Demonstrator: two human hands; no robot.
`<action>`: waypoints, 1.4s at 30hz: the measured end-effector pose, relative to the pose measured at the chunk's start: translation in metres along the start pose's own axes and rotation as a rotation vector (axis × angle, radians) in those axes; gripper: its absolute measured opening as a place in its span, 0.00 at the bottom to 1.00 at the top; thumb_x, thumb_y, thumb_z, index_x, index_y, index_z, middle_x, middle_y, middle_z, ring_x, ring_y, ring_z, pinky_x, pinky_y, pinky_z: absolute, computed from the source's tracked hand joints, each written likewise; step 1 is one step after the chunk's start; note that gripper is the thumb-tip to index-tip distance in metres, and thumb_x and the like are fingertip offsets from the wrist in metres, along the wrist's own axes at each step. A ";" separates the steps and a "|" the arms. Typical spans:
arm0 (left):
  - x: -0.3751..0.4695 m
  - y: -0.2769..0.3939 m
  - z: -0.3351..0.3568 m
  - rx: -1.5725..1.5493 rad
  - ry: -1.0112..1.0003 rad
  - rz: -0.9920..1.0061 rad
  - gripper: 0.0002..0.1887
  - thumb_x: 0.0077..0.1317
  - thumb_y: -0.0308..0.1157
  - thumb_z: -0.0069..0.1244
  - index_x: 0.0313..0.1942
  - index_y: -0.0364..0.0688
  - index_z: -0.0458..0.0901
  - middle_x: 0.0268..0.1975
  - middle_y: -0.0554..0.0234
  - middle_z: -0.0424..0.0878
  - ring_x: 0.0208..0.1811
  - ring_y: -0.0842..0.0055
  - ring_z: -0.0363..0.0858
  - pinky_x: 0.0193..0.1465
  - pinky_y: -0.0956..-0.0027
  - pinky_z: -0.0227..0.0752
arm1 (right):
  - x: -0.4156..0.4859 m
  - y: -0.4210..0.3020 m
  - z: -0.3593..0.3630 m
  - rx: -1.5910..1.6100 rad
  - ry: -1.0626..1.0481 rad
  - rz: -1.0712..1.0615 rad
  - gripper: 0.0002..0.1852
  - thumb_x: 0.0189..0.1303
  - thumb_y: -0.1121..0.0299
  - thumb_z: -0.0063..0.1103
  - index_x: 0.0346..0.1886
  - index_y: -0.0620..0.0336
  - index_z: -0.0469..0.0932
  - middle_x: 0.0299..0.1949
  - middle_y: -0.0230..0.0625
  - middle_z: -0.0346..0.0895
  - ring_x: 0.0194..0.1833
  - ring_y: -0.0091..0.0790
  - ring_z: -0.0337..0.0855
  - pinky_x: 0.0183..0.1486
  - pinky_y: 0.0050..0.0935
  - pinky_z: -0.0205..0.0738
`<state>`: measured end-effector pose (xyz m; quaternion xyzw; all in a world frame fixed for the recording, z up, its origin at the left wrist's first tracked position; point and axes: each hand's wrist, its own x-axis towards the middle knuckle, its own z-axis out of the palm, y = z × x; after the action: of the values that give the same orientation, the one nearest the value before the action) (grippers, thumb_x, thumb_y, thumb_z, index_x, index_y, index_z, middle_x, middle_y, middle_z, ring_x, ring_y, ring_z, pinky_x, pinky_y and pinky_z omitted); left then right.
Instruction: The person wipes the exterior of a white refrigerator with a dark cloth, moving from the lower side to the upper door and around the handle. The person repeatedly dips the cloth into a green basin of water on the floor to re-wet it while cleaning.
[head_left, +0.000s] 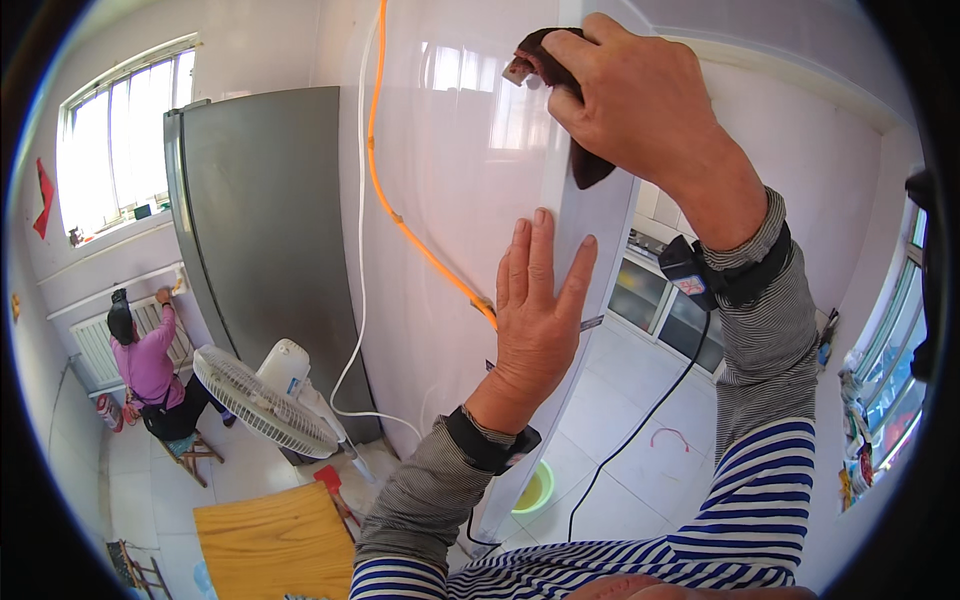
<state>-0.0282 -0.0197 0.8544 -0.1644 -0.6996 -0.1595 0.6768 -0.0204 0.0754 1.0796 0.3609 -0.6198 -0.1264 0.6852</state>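
Note:
Up at the wall's end edge, my right hand (637, 97) grips a dark maroon cloth (591, 163) pressed to the white, glossy wall (465, 187). A small pale piece (516, 72) shows beside the cloth's upper left corner; I cannot tell what it is. Lower down, my left hand (536, 307) lies flat on the wall near the same edge, fingers spread and holding nothing. An orange cable (420, 244) runs down the wall and disappears behind the left hand. Left of it hangs a thin white cord (362, 225).
A grey refrigerator (262, 217), a white fan (262, 405) and a wooden table (274, 536) stand at left. Beyond them a person (154, 345) sits on a stool by a radiator (94, 349). A green basin (546, 491) rests on the floor; a black cable (637, 435) hangs from my right wrist.

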 end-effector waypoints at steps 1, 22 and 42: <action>0.000 -0.001 -0.001 0.008 -0.014 0.010 0.27 0.64 0.19 0.56 0.65 0.40 0.79 0.80 0.34 0.59 0.79 0.38 0.62 0.75 0.44 0.63 | -0.002 -0.002 -0.001 -0.010 -0.025 0.003 0.15 0.64 0.59 0.66 0.50 0.52 0.86 0.36 0.34 0.81 0.28 0.38 0.86 0.31 0.35 0.80; -0.001 -0.011 -0.013 0.065 -0.152 0.100 0.26 0.63 0.20 0.54 0.64 0.37 0.82 0.78 0.26 0.57 0.78 0.34 0.60 0.76 0.42 0.61 | -0.005 -0.004 0.000 0.003 0.016 -0.044 0.13 0.64 0.56 0.69 0.44 0.52 0.83 0.35 0.33 0.76 0.25 0.38 0.83 0.25 0.36 0.74; -0.005 -0.026 -0.006 -0.171 -0.039 0.169 0.19 0.67 0.21 0.53 0.58 0.31 0.83 0.76 0.27 0.62 0.76 0.35 0.64 0.72 0.42 0.64 | 0.024 -0.021 -0.002 -0.329 -0.077 -0.002 0.11 0.62 0.60 0.70 0.43 0.53 0.84 0.34 0.30 0.79 0.23 0.36 0.83 0.24 0.35 0.75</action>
<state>-0.0338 -0.0456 0.8492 -0.2832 -0.6801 -0.1577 0.6575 -0.0077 0.0460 1.0839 0.2393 -0.6162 -0.2409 0.7106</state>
